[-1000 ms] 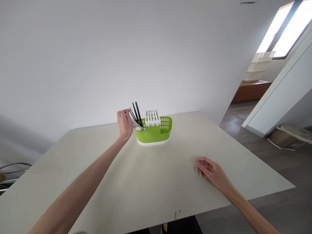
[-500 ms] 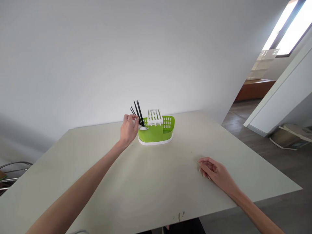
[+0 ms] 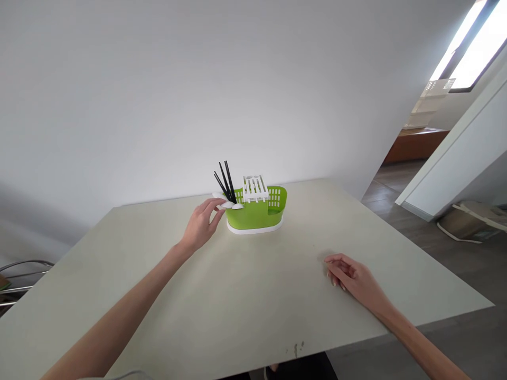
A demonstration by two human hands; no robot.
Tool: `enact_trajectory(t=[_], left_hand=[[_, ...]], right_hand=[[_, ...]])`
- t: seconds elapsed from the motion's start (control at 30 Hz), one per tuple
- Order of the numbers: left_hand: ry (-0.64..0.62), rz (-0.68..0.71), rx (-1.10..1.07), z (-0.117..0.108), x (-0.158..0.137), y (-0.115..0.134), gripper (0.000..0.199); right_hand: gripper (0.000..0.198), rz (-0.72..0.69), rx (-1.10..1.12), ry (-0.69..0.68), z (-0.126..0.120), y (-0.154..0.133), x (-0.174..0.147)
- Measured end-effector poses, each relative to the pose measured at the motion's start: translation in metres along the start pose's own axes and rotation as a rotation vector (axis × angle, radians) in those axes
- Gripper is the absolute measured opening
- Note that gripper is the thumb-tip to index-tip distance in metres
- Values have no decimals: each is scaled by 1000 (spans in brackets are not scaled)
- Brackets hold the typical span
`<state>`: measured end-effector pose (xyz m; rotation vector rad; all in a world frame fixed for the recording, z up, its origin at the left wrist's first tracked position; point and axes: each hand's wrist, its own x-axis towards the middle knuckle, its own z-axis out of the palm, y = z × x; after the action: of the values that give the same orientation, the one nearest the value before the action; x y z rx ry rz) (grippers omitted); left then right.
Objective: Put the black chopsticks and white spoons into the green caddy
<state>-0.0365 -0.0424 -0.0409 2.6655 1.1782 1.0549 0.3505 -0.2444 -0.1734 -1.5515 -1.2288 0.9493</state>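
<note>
The oblong green plastic basket with slotted sides (image 3: pixel 255 217) stands upright on the pale, smooth-topped table (image 3: pixel 237 301), near the grey-white wall (image 3: pixel 253 105), on a white oval base tray (image 3: pixel 255 230). A white slatted rack (image 3: pixel 255 188) sits across its middle, and slim black chopsticks (image 3: pixel 228 182) lean out of its left end, beside glossy white rounded spoons (image 3: pixel 238 206) at the rim. The person's left hand (image 3: pixel 201 224) is at these spoons, thumb and forefinger a little apart around the nearest one; whether they pinch it or merely touch it cannot be told. The right hand (image 3: pixel 356 282) rests on the tabletop, loosely curled, released, with nothing visible in it. The spoons look light and rigid, likely slippery on their curved faces; if ceramic, which cannot be made out, they would chip when knocked. A pinch across the narrow handle would probably hold better than one on the rounded bowl. The chopsticks seem stiff and prone to roll, best taken together by their upper ends. The basket itself should be light, its thin walls flexing slightly, and would best be held at both ends, low down.
</note>
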Motion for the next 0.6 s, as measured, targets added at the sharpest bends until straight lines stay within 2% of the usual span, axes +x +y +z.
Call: enact_trajectory(t=[0.23, 0.37, 0.43, 0.5, 0.6], left_hand=[[36, -25, 108, 6, 8, -4, 34], [80, -57, 107, 4, 1, 0, 35], [137, -139, 62, 6, -12, 0, 38], [185, -279, -28, 11, -30, -3, 40], [153, -531, -314, 20, -59, -17, 45]], right_hand=[[48, 9, -8, 5, 1, -2, -1], [47, 5, -6, 11, 1, 0, -1], [47, 6, -9, 13, 2, 1, -1], [46, 7, -18, 21, 2, 1, -1], [46, 12, -27, 32, 2, -3, -1]])
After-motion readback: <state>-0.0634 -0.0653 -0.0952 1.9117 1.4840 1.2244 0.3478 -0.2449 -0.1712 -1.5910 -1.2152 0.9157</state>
